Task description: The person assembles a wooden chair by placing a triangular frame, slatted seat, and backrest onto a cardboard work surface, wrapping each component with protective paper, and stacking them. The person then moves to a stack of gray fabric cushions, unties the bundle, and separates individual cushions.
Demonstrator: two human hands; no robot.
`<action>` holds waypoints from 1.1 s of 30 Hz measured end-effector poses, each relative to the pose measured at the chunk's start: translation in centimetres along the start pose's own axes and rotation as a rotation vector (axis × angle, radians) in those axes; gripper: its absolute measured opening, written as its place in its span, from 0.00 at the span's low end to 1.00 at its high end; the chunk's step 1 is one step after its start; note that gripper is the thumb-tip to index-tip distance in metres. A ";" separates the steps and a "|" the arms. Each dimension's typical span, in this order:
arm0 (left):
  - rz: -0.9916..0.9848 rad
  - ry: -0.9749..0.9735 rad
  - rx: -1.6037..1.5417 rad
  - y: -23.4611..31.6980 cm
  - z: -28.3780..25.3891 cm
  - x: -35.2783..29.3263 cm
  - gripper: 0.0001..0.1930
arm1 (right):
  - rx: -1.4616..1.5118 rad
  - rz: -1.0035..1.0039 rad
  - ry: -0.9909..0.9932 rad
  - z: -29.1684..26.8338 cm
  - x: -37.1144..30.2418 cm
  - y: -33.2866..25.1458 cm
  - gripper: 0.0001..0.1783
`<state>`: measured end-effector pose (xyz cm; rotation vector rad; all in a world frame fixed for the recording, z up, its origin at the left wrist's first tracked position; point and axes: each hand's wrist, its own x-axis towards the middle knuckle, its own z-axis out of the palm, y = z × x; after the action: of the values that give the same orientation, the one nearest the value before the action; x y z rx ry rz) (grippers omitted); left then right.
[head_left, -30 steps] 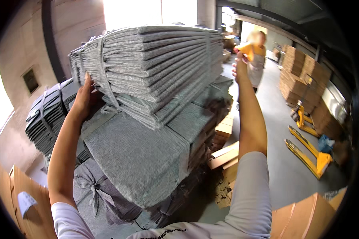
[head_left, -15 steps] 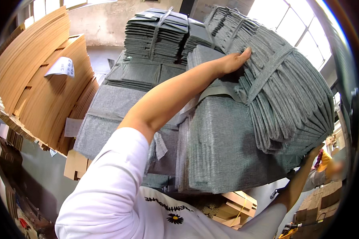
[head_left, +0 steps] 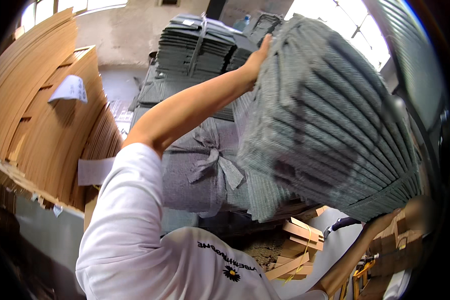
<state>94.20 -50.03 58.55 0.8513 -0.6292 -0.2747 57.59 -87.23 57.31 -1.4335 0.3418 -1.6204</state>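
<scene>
A large bundle of folded grey felt pieces (head_left: 310, 115) fills the upper right, tilted and close to me, its layers fanned like pleats. My left hand (head_left: 259, 60) grips its upper left edge, the fingertips partly hidden behind the felt. At its lower right corner my right hand (head_left: 382, 222) holds it from below, and most of those fingers are out of sight. A felt strap (head_left: 385, 192) runs across the lower end of the bundle. Beside and beneath it lies another grey bundle (head_left: 185, 187), tied with a knotted felt strip (head_left: 214, 161).
More strapped grey felt stacks (head_left: 185, 50) stand behind. At the left rises a tall stack of flat brown cardboard (head_left: 45, 125) with a paper sheet (head_left: 70, 90) on it. Cardboard pieces (head_left: 302, 237) lie on the floor below. A dark-trousered leg (head_left: 346, 223) shows at lower right.
The felt bundle has tipped and turned toward me, away from the stack, uncovering the knotted bundle. My left hand moved left and up with its edge; my right hand sits slightly lower.
</scene>
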 end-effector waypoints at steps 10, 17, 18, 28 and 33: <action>-0.028 0.049 -0.078 16.1 -11.7 -22.2 0.36 | -0.497 -0.447 0.102 0.8 -17.1 -13.3 0.34; -0.117 0.288 -0.055 20.9 -30.9 -30.4 0.33 | -0.628 -0.300 0.152 4.8 -35.9 -19.7 0.27; -0.100 0.332 -0.025 22.1 -32.5 -30.8 0.33 | -0.571 -0.315 0.094 6.9 -38.7 -20.5 0.26; -0.069 0.289 -0.110 17.3 -37.8 -21.4 0.29 | -0.734 -0.215 -0.252 2.5 -52.9 -17.5 0.47; 0.225 0.549 0.009 9.6 -38.7 -31.3 0.30 | -0.586 -0.258 -0.241 3.9 -51.1 -17.7 0.46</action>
<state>93.25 -5.66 34.14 0.8100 -0.2069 0.1663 48.39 -37.25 38.49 -2.1696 0.5371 -1.5925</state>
